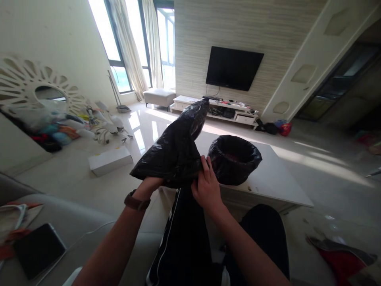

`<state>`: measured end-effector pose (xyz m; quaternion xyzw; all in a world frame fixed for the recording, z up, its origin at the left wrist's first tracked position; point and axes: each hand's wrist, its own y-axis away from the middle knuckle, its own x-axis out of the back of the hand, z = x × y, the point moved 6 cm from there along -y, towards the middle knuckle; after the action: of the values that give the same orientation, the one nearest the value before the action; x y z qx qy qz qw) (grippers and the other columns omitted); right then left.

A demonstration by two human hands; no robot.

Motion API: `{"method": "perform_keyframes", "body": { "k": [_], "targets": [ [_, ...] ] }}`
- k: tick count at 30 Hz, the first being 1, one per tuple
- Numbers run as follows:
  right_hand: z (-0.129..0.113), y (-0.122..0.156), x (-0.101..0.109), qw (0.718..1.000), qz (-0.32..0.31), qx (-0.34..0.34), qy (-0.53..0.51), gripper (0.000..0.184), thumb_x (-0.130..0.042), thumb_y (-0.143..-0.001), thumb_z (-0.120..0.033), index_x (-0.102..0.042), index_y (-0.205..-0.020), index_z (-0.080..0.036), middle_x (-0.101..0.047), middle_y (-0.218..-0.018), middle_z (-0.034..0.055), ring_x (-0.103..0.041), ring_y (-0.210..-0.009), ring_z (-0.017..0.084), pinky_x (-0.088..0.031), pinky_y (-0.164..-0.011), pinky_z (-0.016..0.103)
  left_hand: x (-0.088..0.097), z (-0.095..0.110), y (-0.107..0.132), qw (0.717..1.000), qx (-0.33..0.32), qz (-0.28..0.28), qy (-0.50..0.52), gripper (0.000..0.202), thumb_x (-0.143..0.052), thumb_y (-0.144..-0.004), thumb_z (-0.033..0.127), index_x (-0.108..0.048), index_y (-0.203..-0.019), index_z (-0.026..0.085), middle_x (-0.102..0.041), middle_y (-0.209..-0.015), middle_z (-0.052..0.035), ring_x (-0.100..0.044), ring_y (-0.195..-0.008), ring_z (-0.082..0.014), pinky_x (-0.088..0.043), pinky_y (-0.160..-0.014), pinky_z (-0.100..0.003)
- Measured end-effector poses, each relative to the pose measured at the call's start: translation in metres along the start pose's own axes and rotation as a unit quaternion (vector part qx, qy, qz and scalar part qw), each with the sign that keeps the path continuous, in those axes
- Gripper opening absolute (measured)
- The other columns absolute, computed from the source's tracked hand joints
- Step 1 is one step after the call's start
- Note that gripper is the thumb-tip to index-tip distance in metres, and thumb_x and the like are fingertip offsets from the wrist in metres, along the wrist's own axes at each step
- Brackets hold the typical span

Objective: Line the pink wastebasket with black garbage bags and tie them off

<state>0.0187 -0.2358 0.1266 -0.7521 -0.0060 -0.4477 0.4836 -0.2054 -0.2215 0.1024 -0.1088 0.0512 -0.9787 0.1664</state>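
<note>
A black plastic bag (175,151) is held up in front of me, its upper end pointing away toward the TV. My left hand (150,184) reaches up into or under the bag's lower edge, so its fingers are hidden. My right hand (206,184) pinches the bag's lower edge with closed fingers. Just right of the bag, a small bin lined with a black bag (233,159) stands on the white coffee table (279,182). My legs in black trousers (184,238) are below the hands.
A dark tablet (38,250) lies on the grey sofa at the lower left. On the floor to the left sit a white box (110,160) and a heap of clutter (56,133). A TV (233,68) hangs over a low stand. A red item (342,260) lies at the lower right.
</note>
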Motion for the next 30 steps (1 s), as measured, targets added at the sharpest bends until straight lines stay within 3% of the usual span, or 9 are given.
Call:
{"method": "perform_keyframes", "body": {
  "k": [3,6,9,12,15,18,22,26,30],
  "targets": [
    [0.025,-0.012,-0.033,0.998,-0.035,-0.057,-0.009,0.063,-0.05,-0.091,-0.009,-0.044,-0.154,0.0,-0.023,-0.174,0.0243,-0.005,-0.166,0.033,-0.029,-0.133,0.055,-0.001,-0.024,0.024,0.996,0.072,-0.043,0.004,0.028,-0.076,-0.077,0.043,-0.06,-0.076,0.021,-0.047,-0.05,0.0046,-0.044,-0.044,-0.0146,-0.037,-0.041,-0.028],
    [0.046,-0.022,-0.066,0.992,-0.078,-0.1,-0.008,0.067,-0.051,-0.089,-0.009,-0.041,-0.154,0.004,-0.016,-0.175,0.0256,-0.004,-0.166,0.036,-0.026,-0.133,0.055,0.012,-0.062,0.057,0.98,0.185,-0.051,0.058,0.063,-0.078,-0.077,0.051,-0.056,-0.125,0.018,-0.047,-0.052,0.0106,-0.041,-0.043,-0.0118,-0.033,-0.041,-0.022],
    [0.065,-0.029,-0.096,0.982,-0.121,-0.142,-0.02,0.069,-0.053,-0.085,-0.008,-0.043,-0.152,0.005,-0.013,-0.176,0.0256,-0.003,-0.165,0.039,-0.025,-0.133,0.057,0.025,-0.1,0.084,0.964,0.254,-0.057,0.058,0.091,-0.079,-0.073,0.06,-0.042,-0.145,0.017,-0.046,-0.049,0.0119,-0.038,-0.039,-0.0116,-0.03,-0.04,-0.022],
    [0.075,-0.026,-0.115,0.968,-0.149,-0.195,-0.046,0.068,-0.058,-0.079,-0.007,-0.052,-0.146,-0.002,-0.015,-0.176,0.0217,0.005,-0.164,0.044,-0.024,-0.129,0.067,0.039,-0.129,0.1,0.949,0.312,-0.018,0.036,0.114,-0.083,-0.061,0.061,-0.033,-0.153,0.015,-0.064,-0.069,0.0038,-0.042,-0.035,-0.011,-0.029,-0.035,-0.024],
    [0.067,-0.011,-0.111,0.963,-0.152,-0.212,-0.062,0.061,-0.058,-0.08,-0.008,-0.058,-0.14,-0.007,-0.018,-0.177,0.0186,0.007,-0.163,0.047,-0.024,-0.125,0.074,0.044,-0.135,0.107,0.95,0.313,-0.018,0.0,0.111,-0.081,-0.064,0.058,-0.033,-0.156,0.017,-0.071,-0.096,-0.0061,-0.048,-0.035,-0.0099,-0.033,-0.034,-0.026],
    [0.037,0.014,-0.092,0.963,-0.195,-0.13,-0.136,0.056,-0.06,-0.086,-0.018,-0.056,-0.142,-0.012,-0.027,-0.174,0.0173,-0.008,-0.165,0.039,-0.031,-0.125,0.064,0.032,-0.119,0.108,0.944,0.309,-0.108,-0.045,0.111,-0.079,-0.069,0.056,-0.03,-0.161,0.018,-0.069,-0.083,-0.001,-0.05,-0.038,-0.0126,-0.036,-0.036,-0.026],
    [0.008,0.048,-0.06,0.922,-0.295,-0.031,-0.249,0.087,-0.076,-0.082,-0.043,-0.04,-0.159,-0.023,-0.05,-0.163,0.0126,-0.036,-0.157,0.031,-0.028,-0.128,0.053,-0.008,-0.069,0.094,0.919,0.253,-0.274,-0.125,0.102,-0.076,-0.077,0.042,-0.031,-0.166,0.019,-0.06,-0.059,0.0054,-0.051,-0.045,-0.016,-0.04,-0.043,-0.025],
    [0.039,0.073,-0.025,0.915,-0.317,-0.121,-0.216,0.08,-0.079,-0.082,-0.046,-0.049,-0.154,-0.032,-0.066,-0.145,0.01,-0.061,-0.134,0.033,-0.043,-0.114,0.053,-0.064,-0.008,0.067,0.919,0.114,-0.344,-0.154,0.081,-0.083,-0.07,0.026,-0.062,-0.148,0.033,-0.075,-0.098,-0.0016,-0.065,-0.075,-0.0212,-0.054,-0.07,-0.031],
    [0.094,0.113,0.023,0.927,-0.259,-0.198,-0.185,0.064,-0.078,-0.081,-0.038,-0.059,-0.142,-0.028,-0.07,-0.138,0.0117,-0.066,-0.126,0.034,-0.05,-0.108,0.051,-0.129,0.026,0.058,0.898,0.085,-0.423,-0.09,0.079,-0.078,-0.084,0.046,-0.051,-0.157,0.034,-0.072,-0.113,-0.0062,-0.068,-0.095,-0.0268,-0.057,-0.083,-0.038]
  ]
}}
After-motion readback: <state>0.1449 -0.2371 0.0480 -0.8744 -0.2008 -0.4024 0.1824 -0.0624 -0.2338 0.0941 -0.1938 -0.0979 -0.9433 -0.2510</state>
